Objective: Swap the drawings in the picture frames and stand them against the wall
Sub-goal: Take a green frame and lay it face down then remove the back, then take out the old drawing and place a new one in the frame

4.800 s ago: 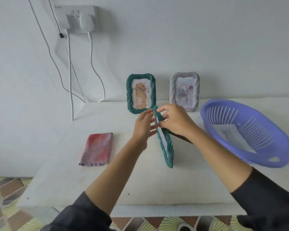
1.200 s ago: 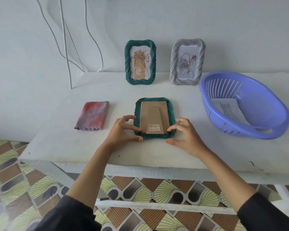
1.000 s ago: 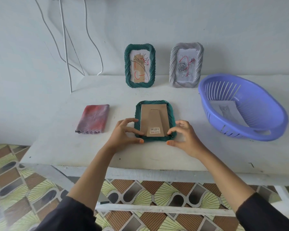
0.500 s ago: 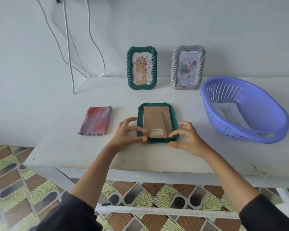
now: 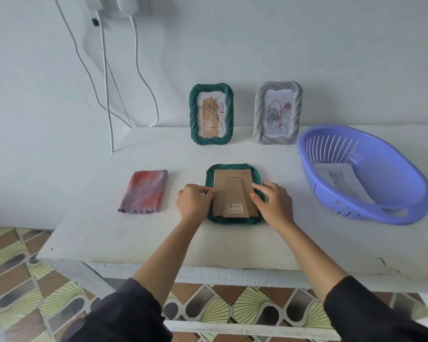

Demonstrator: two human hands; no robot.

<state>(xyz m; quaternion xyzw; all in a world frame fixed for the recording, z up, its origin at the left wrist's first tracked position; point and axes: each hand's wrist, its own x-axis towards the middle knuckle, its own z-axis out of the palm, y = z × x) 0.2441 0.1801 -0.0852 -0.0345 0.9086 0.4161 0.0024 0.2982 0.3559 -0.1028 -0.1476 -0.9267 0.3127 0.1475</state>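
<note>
A green frame (image 5: 232, 168) lies face down in the middle of the white table (image 5: 158, 243), its brown cardboard back and stand (image 5: 233, 193) facing up. My left hand (image 5: 194, 202) presses fingertips on the back's left edge. My right hand (image 5: 273, 203) has fingertips on its right edge. A second green frame (image 5: 211, 114) with a flower drawing leans upright against the wall. Beside it, to the right, stands a grey frame (image 5: 278, 112) with a rose drawing. A loose drawing sheet (image 5: 339, 178) lies inside the purple basket (image 5: 371, 213).
A folded red-grey cloth (image 5: 143, 191) lies left of the face-down frame. White cables (image 5: 106, 82) hang down the wall from a socket at top left. The table's front edge runs just under my forearms, with patterned floor tiles below.
Both hands have slid inward along the face-down frame, from its lower corners to the side edges of the cardboard back. The frame itself stays flat where it was.
</note>
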